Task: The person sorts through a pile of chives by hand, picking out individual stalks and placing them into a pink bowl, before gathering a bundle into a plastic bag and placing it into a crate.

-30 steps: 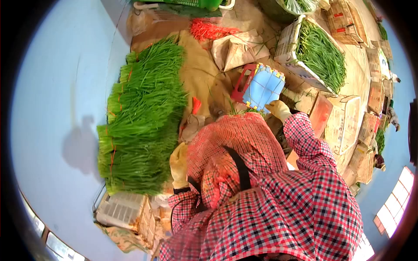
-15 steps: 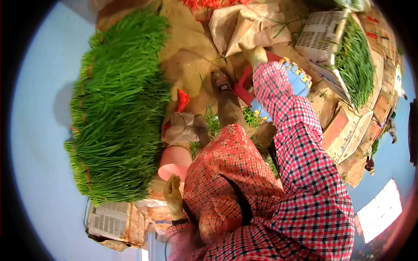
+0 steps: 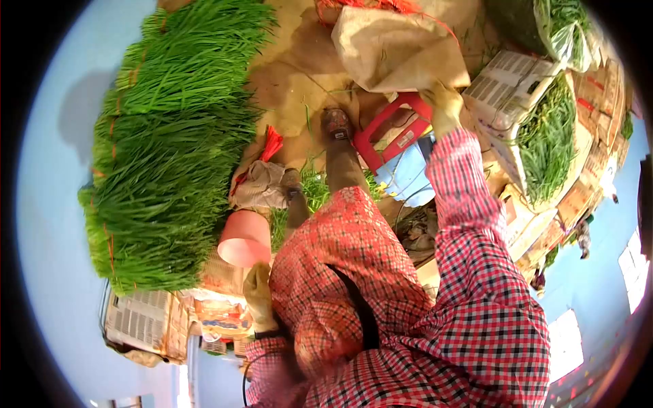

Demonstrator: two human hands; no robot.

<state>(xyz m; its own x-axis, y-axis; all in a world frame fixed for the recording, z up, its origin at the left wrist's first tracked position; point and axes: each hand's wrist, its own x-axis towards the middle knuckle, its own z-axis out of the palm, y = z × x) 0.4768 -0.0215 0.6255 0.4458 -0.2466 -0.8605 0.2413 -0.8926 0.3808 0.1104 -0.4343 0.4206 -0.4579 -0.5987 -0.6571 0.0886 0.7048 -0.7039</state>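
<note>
My right hand, in a pale yellowish glove, reaches out to the lower right corner of a beige sack cloth. Its fingers appear closed on the cloth's edge, partly hidden from above. Just under that arm lies a red and blue plastic stool-like piece. My left hand, gloved too, hangs low beside my checked clothing with its fingers curled together. Nothing shows in it. Close above it is a pink cylinder-shaped container.
A long stack of green grass-like leaves, tied with orange bands, runs along the left. Cartons and a white crate with greens line the right. A wrapped bundle with a red tie lies near my feet. Red strands lie at the top.
My right hand has shifted right along with the sack cloth's corner, and the cloth looks more raised and spread. My left hand stays low. The whole view has shifted slightly.
</note>
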